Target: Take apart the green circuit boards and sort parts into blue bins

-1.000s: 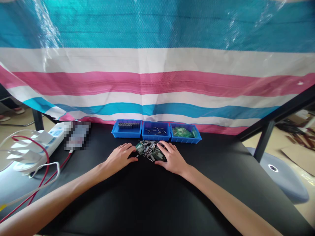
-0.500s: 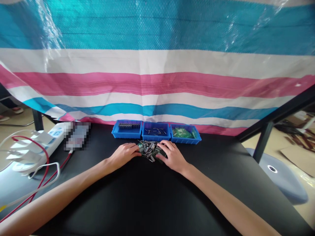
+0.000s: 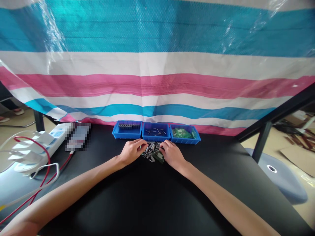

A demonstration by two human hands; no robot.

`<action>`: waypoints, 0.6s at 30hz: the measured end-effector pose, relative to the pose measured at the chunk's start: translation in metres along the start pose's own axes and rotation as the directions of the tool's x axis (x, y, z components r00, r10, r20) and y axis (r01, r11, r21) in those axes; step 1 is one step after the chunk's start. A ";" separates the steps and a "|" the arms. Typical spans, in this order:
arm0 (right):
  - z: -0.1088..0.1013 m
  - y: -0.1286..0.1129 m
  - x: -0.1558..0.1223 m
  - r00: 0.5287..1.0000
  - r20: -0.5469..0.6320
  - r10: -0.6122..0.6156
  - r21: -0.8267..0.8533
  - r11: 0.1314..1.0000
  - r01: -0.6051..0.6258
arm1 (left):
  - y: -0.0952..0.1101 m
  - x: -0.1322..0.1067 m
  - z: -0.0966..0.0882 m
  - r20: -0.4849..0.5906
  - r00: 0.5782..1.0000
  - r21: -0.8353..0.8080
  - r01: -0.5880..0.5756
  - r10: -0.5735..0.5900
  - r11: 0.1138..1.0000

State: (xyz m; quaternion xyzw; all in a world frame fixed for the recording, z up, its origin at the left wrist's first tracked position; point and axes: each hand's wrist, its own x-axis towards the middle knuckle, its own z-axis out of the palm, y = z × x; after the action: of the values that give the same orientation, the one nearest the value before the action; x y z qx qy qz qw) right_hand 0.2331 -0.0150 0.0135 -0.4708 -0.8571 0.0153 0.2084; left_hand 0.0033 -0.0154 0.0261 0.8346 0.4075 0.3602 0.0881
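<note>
A heap of small grey metal parts and green pieces (image 3: 152,153) lies on the black table (image 3: 157,196), just in front of three blue bins. My left hand (image 3: 133,150) presses against the heap's left side with its fingers curled into the parts. On the heap's right side my right hand (image 3: 172,153) does the same, its fingertips bent onto the parts. The two hands nearly meet over the heap and hide part of it. Which pieces the fingers grip cannot be made out.
The left blue bin (image 3: 127,129) holds dark cylinders, the middle bin (image 3: 156,131) thin metal pins, the right bin (image 3: 185,133) green pieces. A white power strip (image 3: 55,136) with red and white cables (image 3: 46,162) lies at the left. A striped tarp (image 3: 157,82) hangs behind.
Both hands have slid inward from the sides and curled their fingers, squeezing the spread heap into a tighter pile between them.
</note>
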 end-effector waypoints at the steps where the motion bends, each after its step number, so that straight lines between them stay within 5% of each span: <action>1: -0.001 -0.003 0.001 0.999 -0.029 0.014 0.038 0.999 -0.013 | 0.001 0.003 0.002 -0.027 0.999 -0.027 0.023 -0.024 0.999; 8: 0.001 -0.023 0.019 0.942 -0.235 0.238 0.551 0.831 -0.073 | 0.003 0.023 0.016 -0.152 0.982 -0.204 0.084 -0.116 0.975; 12: 0.010 -0.026 0.021 0.901 -0.294 0.320 0.624 0.778 -0.073 | -0.002 0.022 0.023 -0.161 0.983 -0.255 0.041 -0.084 0.966; 18: 0.018 -0.025 0.015 0.892 -0.355 0.280 0.604 0.797 -0.009 | -0.009 0.015 0.031 -0.185 0.983 -0.259 -0.062 0.014 0.964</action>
State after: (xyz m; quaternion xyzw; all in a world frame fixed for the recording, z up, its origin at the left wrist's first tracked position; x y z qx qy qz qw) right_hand 0.1992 -0.0141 0.0075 -0.4403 -0.7033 0.1921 0.5240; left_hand 0.0246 0.0066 0.0075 0.7867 0.3461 0.4874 0.1540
